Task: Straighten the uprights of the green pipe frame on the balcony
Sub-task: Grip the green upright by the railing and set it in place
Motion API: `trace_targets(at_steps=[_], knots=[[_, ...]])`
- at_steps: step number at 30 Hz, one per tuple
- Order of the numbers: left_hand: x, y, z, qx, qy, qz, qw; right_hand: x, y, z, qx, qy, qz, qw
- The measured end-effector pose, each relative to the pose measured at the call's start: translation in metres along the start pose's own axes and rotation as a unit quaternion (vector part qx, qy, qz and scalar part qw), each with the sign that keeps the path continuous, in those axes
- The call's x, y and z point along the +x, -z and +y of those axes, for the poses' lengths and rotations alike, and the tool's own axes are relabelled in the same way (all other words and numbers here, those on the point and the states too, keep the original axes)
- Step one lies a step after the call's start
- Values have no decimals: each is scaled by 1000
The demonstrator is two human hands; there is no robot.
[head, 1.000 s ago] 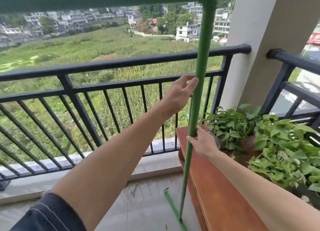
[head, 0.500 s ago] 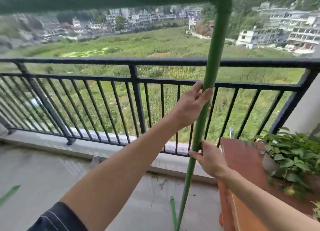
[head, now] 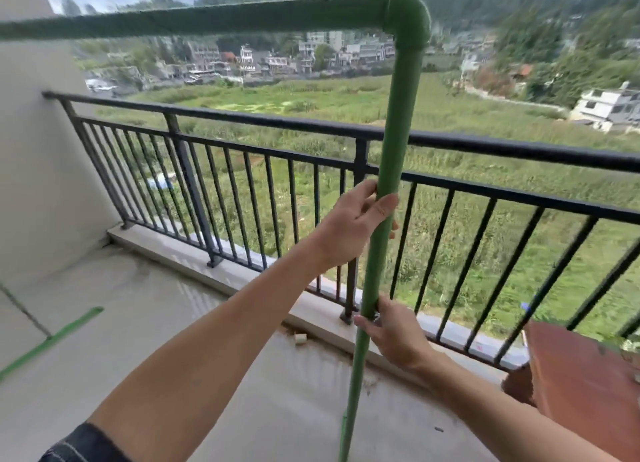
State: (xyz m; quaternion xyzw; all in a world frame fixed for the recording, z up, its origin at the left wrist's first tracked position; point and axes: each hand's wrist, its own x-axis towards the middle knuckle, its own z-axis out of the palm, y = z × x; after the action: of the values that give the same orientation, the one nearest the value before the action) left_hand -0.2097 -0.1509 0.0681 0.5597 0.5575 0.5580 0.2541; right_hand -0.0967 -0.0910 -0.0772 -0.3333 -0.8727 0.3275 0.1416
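Note:
A green pipe upright [head: 394, 143] rises from the balcony floor to an elbow joint [head: 408, 15] at the top, leaning slightly right toward its top. From the elbow a green top bar [head: 207, 20] runs left across the view. My left hand [head: 353, 226] is wrapped around the upright at mid height. My right hand [head: 394, 337] grips the same upright lower down. A green base pipe [head: 52, 338] lies on the floor at the far left; the far upright is out of view.
A black metal railing [head: 277, 126] runs behind the frame, with fields and houses beyond. A reddish-brown wooden stand [head: 581, 382] sits at the right edge. A white wall [head: 38, 171] closes the left side. The tiled floor [head: 138, 323] has a small white piece [head: 300, 338] by the curb.
The view has swung left: the plants and column have left the frame, the left wall and floor pipe have come in. Both hands stay on the upright, the left now wrapped round it.

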Motion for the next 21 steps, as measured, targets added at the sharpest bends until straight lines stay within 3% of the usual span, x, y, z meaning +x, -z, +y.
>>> trace_targets(at_steps=[7,16,21], knots=[[-51,86,-18,35,30,10,999,21,-78,-53,9,55,-55,997],[-124,190,-17,91,68,162,980,50,-162,-145,45,155,-145,976],[-159,232,-19,170,92,253,948,61,-207,-192,75,213,-202,953]])
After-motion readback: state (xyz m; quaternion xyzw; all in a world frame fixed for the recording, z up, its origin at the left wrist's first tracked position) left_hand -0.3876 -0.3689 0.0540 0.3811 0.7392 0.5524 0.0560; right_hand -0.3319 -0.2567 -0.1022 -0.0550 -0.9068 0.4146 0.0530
